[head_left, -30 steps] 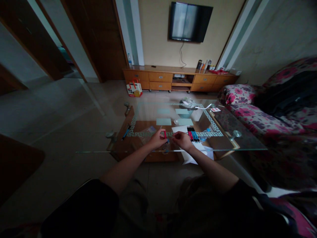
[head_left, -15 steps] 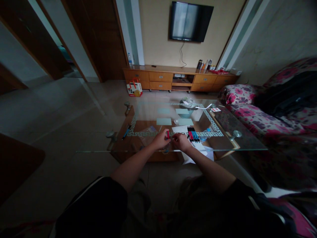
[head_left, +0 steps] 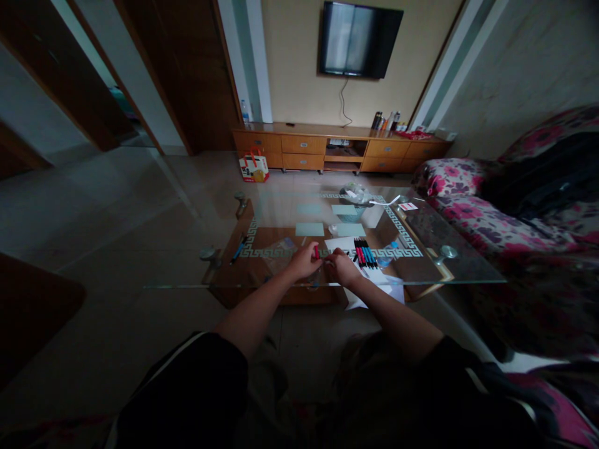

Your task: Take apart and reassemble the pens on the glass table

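Note:
My left hand [head_left: 305, 262] is closed around a red pen barrel [head_left: 317, 252], held roughly upright above the near edge of the glass table. Close beside it on the right, my right hand [head_left: 344, 268] has its fingers pinched together. Whatever is between those fingertips is too small and dark to make out. Just past the right hand, a row of red, blue and black pens [head_left: 366, 254] lies side by side on white paper [head_left: 344, 244]. Off to the left, a blue and black pen [head_left: 239, 249] appears at the table's left side.
The glass coffee table [head_left: 468, 271] has a sharp near edge under my forearms. A clear bottle with a blue cap [head_left: 389, 254] shows right of the pens. Farther back are a plastic-lined basket [head_left: 354, 206] and a small card [head_left: 408, 206]. A flowered sofa [head_left: 456, 181] stands at right.
My left hand has shifted very slightly left, and the red barrel with it. The right hand has barely moved; the row of pens looks the same.

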`<action>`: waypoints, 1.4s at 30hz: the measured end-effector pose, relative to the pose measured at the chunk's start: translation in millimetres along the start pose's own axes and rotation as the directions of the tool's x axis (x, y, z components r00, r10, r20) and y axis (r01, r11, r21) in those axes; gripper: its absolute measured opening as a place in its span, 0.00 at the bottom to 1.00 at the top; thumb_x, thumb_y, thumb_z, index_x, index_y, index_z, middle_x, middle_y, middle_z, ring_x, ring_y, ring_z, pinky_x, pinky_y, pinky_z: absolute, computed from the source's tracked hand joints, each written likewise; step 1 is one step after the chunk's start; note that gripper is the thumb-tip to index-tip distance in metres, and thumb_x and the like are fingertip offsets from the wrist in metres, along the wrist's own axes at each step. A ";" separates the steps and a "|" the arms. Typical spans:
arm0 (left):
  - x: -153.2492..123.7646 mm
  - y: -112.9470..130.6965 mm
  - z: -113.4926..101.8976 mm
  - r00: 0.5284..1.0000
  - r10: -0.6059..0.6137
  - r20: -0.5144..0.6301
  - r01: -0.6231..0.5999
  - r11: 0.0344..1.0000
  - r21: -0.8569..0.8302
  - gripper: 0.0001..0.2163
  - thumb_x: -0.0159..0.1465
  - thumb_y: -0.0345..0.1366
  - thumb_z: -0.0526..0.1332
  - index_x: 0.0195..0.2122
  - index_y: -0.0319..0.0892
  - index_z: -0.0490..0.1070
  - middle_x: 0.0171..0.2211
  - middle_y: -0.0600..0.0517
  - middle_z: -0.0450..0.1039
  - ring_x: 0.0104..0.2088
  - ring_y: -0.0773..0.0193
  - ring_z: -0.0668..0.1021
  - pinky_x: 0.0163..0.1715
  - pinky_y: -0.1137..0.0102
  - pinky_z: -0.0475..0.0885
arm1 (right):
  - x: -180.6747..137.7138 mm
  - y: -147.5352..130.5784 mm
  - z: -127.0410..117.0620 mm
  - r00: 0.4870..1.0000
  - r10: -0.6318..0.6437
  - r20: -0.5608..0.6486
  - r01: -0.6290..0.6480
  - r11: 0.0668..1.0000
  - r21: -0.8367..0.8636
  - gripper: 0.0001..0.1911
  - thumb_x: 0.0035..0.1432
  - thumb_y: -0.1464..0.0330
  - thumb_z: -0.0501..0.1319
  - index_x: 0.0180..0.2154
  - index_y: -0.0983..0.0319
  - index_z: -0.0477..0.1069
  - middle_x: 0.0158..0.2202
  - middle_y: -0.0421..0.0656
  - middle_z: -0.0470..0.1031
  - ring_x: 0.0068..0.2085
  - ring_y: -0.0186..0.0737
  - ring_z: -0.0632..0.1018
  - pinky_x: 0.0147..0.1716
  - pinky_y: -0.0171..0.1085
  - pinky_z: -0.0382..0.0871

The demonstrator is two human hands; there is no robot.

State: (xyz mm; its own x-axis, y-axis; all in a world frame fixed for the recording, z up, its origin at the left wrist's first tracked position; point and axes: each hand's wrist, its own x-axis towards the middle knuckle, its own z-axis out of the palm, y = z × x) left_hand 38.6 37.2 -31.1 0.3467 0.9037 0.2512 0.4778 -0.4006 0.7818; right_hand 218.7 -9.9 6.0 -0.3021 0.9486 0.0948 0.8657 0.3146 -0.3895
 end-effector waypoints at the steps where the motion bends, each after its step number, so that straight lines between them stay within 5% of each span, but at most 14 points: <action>1: -0.1 0.3 0.0 1.000 0.005 -0.006 -0.005 0.999 0.040 0.27 0.53 0.33 0.68 0.55 0.42 0.68 0.32 0.51 0.73 0.35 0.59 0.74 0.41 0.65 0.69 | 0.2 0.1 0.4 1.000 0.001 -0.003 -0.001 1.000 0.001 0.15 0.60 0.75 0.58 0.47 0.65 0.78 0.44 0.51 0.69 0.40 0.40 0.75 0.49 0.36 0.66; 6: -1.4 1.5 0.3 0.999 0.042 0.001 -0.042 0.988 0.151 0.25 0.57 0.35 0.65 0.57 0.39 0.67 0.36 0.45 0.74 0.39 0.55 0.75 0.44 0.61 0.69 | -0.4 0.6 2.7 1.000 -0.004 -0.022 0.005 1.000 0.015 0.15 0.59 0.76 0.58 0.47 0.66 0.77 0.45 0.51 0.68 0.41 0.39 0.74 0.50 0.35 0.65; 13: -10.9 12.5 -12.6 1.000 0.001 0.006 -0.001 1.000 -0.018 0.25 0.56 0.35 0.67 0.56 0.42 0.67 0.39 0.45 0.73 0.45 0.52 0.74 0.51 0.58 0.66 | -4.6 -5.7 -3.3 0.998 -0.006 -0.058 0.009 0.999 0.049 0.15 0.59 0.76 0.57 0.47 0.66 0.74 0.45 0.50 0.68 0.41 0.39 0.75 0.49 0.35 0.66; 18: -23.0 36.7 -32.8 0.995 0.026 0.101 -0.045 0.981 0.191 0.25 0.58 0.34 0.65 0.57 0.42 0.66 0.52 0.39 0.69 0.54 0.46 0.71 0.55 0.56 0.63 | -7.5 -11.9 -11.2 0.988 0.003 -0.156 0.013 0.994 0.107 0.16 0.59 0.76 0.57 0.48 0.66 0.73 0.46 0.50 0.69 0.43 0.40 0.75 0.51 0.35 0.65; 27: -46.0 75.3 -46.6 0.980 -0.021 0.196 -0.045 0.944 0.328 0.19 0.64 0.37 0.60 0.57 0.45 0.65 0.52 0.44 0.67 0.53 0.53 0.73 0.54 0.60 0.67 | -18.8 -15.4 -15.9 0.958 0.085 -0.274 -0.017 0.970 0.241 0.14 0.58 0.76 0.58 0.46 0.65 0.74 0.40 0.47 0.73 0.36 0.38 0.75 0.42 0.35 0.68; 42: -44.9 46.7 -51.7 0.974 0.084 0.210 -0.146 0.943 0.300 0.21 0.64 0.32 0.59 0.58 0.48 0.64 0.57 0.45 0.65 0.57 0.54 0.70 0.58 0.58 0.66 | -2.4 -5.5 -9.1 0.985 0.077 -0.152 -0.037 0.967 0.253 0.13 0.59 0.76 0.58 0.45 0.62 0.75 0.40 0.45 0.74 0.40 0.38 0.76 0.44 0.34 0.67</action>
State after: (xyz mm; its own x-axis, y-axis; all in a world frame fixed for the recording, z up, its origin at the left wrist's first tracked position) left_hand 3.6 -14.2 23.7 0.5476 0.8148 0.1906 0.6419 -0.5551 0.5289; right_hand 218.4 -13.5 16.2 -0.1702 0.9644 0.2023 0.7470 0.2602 -0.6118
